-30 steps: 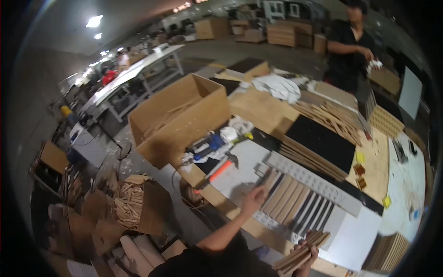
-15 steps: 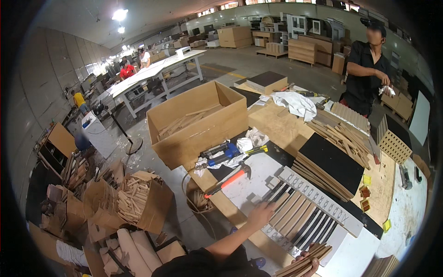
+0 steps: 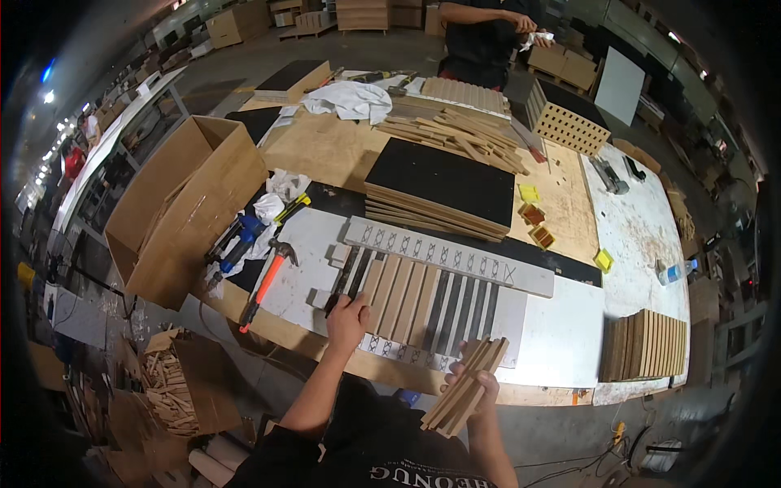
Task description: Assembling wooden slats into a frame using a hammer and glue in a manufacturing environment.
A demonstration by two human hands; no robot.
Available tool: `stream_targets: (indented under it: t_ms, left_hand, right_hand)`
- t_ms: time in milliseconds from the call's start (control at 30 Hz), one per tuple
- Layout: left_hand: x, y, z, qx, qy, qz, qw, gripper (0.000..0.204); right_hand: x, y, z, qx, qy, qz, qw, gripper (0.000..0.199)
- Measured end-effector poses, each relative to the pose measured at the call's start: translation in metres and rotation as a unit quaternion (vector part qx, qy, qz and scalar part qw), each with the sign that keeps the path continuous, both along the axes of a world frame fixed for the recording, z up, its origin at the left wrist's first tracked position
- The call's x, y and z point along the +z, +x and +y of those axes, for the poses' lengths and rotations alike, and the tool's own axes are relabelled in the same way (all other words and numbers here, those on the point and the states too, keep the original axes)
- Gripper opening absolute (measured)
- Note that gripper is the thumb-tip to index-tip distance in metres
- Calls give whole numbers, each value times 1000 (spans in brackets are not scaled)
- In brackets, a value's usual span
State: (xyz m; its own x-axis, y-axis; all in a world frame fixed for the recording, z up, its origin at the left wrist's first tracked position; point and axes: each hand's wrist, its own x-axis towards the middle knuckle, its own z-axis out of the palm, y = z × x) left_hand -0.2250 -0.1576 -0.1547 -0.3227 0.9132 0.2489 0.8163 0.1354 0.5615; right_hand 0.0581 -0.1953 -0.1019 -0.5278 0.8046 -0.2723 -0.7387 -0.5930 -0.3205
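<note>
My left hand (image 3: 348, 327) has its fingers bent together at the near end of the leftmost pale wooden strip (image 3: 373, 281), seeming to pinch it; the fingertips are partly hidden. Several pale wooden strips (image 3: 403, 301) lie side by side in a slatted frame, with dark bands (image 3: 460, 313) to their left and right. Along the frame's far side runs a grey-white board (image 3: 455, 259) with pencilled crosses. A marked near rail (image 3: 407, 354) is partly behind my hands. My right hand (image 3: 486, 390) is closed round a bundle of loose wooden strips (image 3: 464, 390), tilted over the bench's near edge.
Left of the frame lie an orange-handled hammer (image 3: 267, 285) and a blue tool (image 3: 242, 240). A large cardboard box (image 3: 195, 215) stands beyond them. Black-topped boards (image 3: 439, 183) are stacked behind the frame. More panels (image 3: 643, 346) stand at right. A co-worker (image 3: 480, 45) stands across the bench.
The view has swung right and downward. My right hand and its bundle of strips show more fully, held higher. My left hand stays at the frame's left part, its fingers now drawn together.
</note>
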Motion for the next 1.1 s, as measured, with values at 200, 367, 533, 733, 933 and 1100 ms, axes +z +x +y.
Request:
stream_targets:
  t_ms: [200,367,533,733,933,1100]
  left_hand:
    - [-28,-9,6,54,-13,32,998,27]
    - [6,12,1,13,-45,87,995,34]
    - [41,60,-56,-164,29,-158,973,24]
    - [70,119,-96,-296,-91,-393,866,31]
    - [78,109,-98,-240,-34,-302,922,29]
    - [107,105,-99,-210,-135,-306,919,28]
  right_hand:
    - [-1,5,-20,-13,-5,-9,1000,68]
    - [22,-2,-23,-76,-47,-88,992,58]
    - [-19,-1,-29,-170,276,-218,920,56]
    - [4,-5,-9,-61,-4,-149,987,56]
    - [9,-21,-12,-38,-25,-246,968,59]
    - [3,-20,-22,-10,-14,-263,965,58]
